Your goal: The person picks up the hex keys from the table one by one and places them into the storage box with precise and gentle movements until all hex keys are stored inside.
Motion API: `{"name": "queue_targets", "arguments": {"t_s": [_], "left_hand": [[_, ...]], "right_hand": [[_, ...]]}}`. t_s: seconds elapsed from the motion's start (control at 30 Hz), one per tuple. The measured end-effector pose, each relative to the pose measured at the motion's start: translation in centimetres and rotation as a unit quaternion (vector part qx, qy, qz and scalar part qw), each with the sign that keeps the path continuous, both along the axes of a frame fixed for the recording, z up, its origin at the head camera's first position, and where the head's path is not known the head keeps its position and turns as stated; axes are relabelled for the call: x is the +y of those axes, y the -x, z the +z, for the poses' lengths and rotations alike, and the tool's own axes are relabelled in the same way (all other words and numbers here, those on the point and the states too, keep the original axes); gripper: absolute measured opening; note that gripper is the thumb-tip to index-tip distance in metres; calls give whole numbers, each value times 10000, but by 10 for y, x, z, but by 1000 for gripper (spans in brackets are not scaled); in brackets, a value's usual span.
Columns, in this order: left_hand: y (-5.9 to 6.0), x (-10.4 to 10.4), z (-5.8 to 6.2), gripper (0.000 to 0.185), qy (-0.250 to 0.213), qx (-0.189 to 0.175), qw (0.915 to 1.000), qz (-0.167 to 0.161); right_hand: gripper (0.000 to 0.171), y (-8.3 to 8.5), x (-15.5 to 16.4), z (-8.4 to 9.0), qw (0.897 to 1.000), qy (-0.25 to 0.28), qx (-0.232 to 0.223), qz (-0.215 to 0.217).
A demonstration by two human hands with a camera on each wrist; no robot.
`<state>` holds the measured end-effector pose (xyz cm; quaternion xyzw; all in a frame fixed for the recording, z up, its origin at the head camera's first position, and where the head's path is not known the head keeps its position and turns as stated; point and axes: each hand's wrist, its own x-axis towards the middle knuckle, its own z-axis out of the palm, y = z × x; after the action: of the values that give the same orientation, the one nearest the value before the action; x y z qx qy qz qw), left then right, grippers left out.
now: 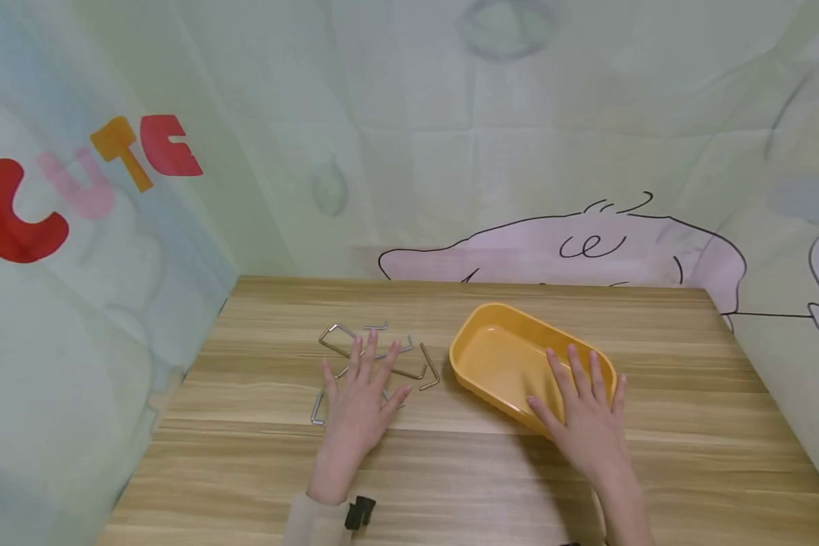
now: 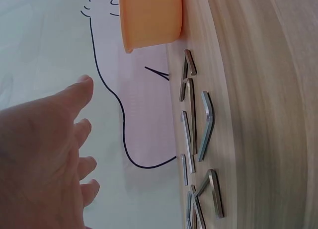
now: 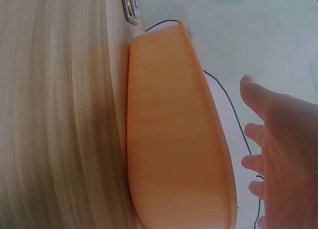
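Observation:
Several L-shaped hex keys, some silver and some bronze-coloured, lie scattered on the left part of the table. Above them hovers my left hand, fingers spread and holding nothing; in the left wrist view there is a gap between hand and keys. A yellow-orange rectangular tray sits at an angle to the right of the keys, and its inside looks bare. My right hand is held over the tray's near right end with fingers spread. The right wrist view shows it apart from the tray wall. My left hand hides some keys.
The wood-grain table ends at a back edge against a printed cloth with cartoon drawings. Coloured letters mark the cloth on the left. A black clip is at the left sleeve cuff.

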<state>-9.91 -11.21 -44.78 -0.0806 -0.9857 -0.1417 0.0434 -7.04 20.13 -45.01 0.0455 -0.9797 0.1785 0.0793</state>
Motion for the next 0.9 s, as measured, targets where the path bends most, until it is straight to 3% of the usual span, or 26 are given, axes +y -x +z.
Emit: {"name": "queue_targets", "arguments": {"t_s": [0.37,0.63,0.9], "left_hand": [[-4,0,-2,69,-139,26,9999,52],[-9,-1,-6,70,-110,106,9999,77],[-14,-2,-7,69,-195,188,9996,117]], "right_hand": [[71,1,7,-2,9983,534,198,-80],[69,1,14,-4,9912,1107,712,-170],[67,-2,21,-3,9859,1418,831,-328]]}}
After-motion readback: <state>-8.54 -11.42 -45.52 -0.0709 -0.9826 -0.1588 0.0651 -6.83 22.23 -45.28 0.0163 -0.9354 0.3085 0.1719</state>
